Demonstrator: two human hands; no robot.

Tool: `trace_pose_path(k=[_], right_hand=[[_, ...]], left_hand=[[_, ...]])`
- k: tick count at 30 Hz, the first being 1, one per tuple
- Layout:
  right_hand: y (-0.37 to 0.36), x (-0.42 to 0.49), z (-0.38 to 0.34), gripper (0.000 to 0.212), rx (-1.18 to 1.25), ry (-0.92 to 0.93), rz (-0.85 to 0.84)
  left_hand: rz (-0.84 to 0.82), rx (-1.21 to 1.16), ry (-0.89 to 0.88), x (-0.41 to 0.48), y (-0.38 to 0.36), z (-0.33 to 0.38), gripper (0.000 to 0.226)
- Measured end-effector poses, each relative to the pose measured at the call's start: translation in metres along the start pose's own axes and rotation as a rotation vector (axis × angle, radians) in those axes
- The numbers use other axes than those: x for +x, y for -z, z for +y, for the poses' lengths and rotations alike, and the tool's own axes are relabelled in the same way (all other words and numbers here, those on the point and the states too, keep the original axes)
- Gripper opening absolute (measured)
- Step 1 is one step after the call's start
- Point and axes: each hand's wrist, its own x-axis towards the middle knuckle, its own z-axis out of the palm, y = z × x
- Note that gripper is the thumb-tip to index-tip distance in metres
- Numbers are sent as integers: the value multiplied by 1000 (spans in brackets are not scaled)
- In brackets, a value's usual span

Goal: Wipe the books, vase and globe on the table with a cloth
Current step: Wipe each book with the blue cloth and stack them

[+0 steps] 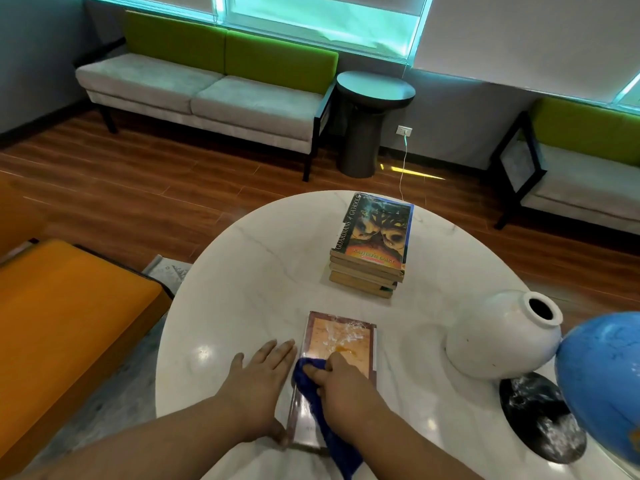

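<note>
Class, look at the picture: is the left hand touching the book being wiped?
Touching. The head view shows the left hand flat on the table, its fingers and thumb pressed against the book's left edge.

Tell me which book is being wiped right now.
The single glossy brown-and-orange book lying alone at the near table edge, under the blue cloth in the right hand. The other books sit stacked farther back, untouched.

Head view, angled down, close over the table [242,271]
</note>
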Motion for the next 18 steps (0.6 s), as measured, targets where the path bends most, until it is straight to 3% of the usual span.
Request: trace_pose_path(k=[5, 10, 15, 18], right_hand=[[-3, -6, 11, 26, -100, 97, -196], [0, 2, 4, 31, -20, 46, -28], [6, -22, 20, 32, -151, 154, -234], [22, -18, 28, 25, -114, 64, -137]], left_hand=[[-15, 0, 28, -3, 0, 3, 127], [-5, -7, 35, -3, -3, 1, 127], [11, -40, 33, -8, -3, 1, 126], [6, -53, 34, -10, -1, 1, 126]])
